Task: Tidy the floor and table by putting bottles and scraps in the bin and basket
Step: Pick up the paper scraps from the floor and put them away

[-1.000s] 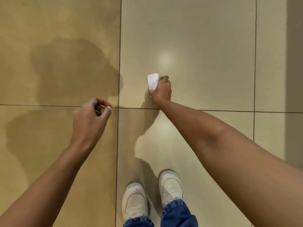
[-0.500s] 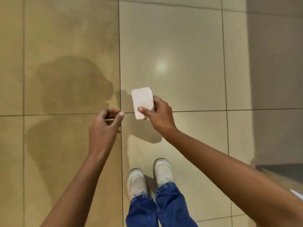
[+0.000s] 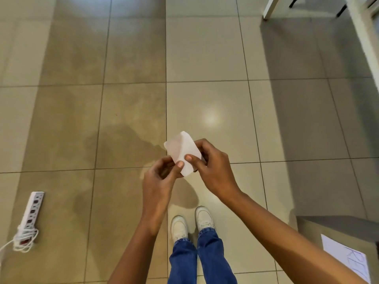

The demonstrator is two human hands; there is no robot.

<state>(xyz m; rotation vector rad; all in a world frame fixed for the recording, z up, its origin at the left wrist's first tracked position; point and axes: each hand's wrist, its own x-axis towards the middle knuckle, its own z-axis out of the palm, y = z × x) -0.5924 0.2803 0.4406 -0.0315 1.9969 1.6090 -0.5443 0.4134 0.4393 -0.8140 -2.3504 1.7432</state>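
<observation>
White paper scrap [image 3: 181, 153], off the tiled floor [image 3: 133, 58], in the air between both hands: pinched at its right edge by right hand [image 3: 213, 171], thumb on top, fingers curled behind; pinched at its lower left corner by left hand [image 3: 159, 181], thumb on the sheet, other fingers curled beneath. Below the hands: white shoes [image 3: 179, 226], blue jeans [image 3: 213, 253]. Around: white power strip [image 3: 33, 210] with coiled cord [image 3: 24, 238], well apart at far left; grey box [image 3: 336, 224] bearing a lettered sheet [image 3: 344, 257] at lower right, partly hidden by the right forearm; white furniture leg [image 3: 268, 9] at top right
</observation>
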